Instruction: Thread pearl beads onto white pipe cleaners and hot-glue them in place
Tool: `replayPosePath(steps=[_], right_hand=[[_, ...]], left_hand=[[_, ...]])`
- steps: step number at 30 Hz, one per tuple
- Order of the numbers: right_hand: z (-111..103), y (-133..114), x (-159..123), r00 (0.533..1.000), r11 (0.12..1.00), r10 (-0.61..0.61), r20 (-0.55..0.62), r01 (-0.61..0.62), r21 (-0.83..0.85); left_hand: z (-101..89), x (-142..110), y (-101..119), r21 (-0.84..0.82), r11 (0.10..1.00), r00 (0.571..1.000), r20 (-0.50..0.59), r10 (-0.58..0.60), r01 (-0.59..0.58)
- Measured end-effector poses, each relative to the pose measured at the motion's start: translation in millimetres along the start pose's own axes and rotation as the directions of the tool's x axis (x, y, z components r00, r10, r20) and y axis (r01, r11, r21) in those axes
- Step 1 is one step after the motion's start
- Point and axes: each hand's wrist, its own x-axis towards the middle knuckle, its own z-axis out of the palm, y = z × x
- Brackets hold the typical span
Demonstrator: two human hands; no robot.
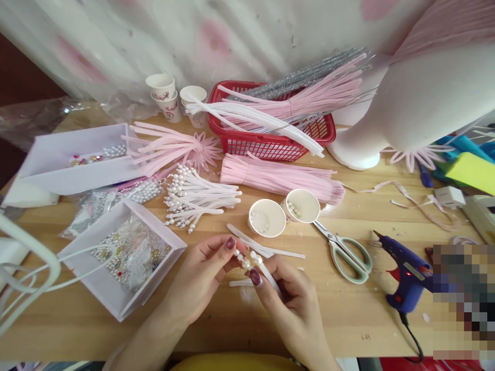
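My left hand (203, 273) pinches one end of a short row of white pearl beads (245, 263). My right hand (296, 304) is closed round a white pipe cleaner (269, 276) with pearls at its top, its thumb touching the beads. Whether the beads in both hands form one piece I cannot tell. Just beyond the fingers lie loose white pipe cleaner pieces (284, 251). Two paper cups stand farther back: the left cup (266, 203) and the right cup (303, 191) have pearls inside. Beside them is a pile of pearl-tipped white stems (204, 198).
Scissors (351, 260) and a blue glue gun (406, 273) lie at right. A red basket (270, 147) of pipe cleaners stands behind a pink bundle (278, 178). White boxes (154, 281) with beads are at left. A white mannequin form (429, 98) stands back right.
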Motion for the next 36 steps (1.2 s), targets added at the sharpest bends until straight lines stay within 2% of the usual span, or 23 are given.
replayPosePath(steps=[10, 19, 25, 36], right_hand=[[4.5, -8.4, -3.4, 0.993, 0.996, 0.077, -0.086, -0.074, 0.041], [4.4, -13.9, -5.4, 0.994, 0.995, 0.098, -0.053, -0.097, 0.025], [4.2, -13.2, -6.5, 0.993, 0.995, 0.093, -0.08, -0.089, 0.046], [3.2, -15.2, -6.7, 0.992, 0.993, 0.114, -0.051, -0.113, 0.029]], left_hand=[[0.7, -3.0, -2.2, 0.031, 0.999, 1.0, 0.002, -0.025, 0.025], [2.6, -3.4, -2.1, -0.016, 0.999, 0.999, 0.035, -0.036, 0.037], [2.1, -4.6, -1.8, 0.007, 1.0, 0.998, 0.064, -0.03, 0.029], [2.7, -4.5, -3.2, -0.017, 0.999, 0.998, 0.048, -0.037, 0.038]])
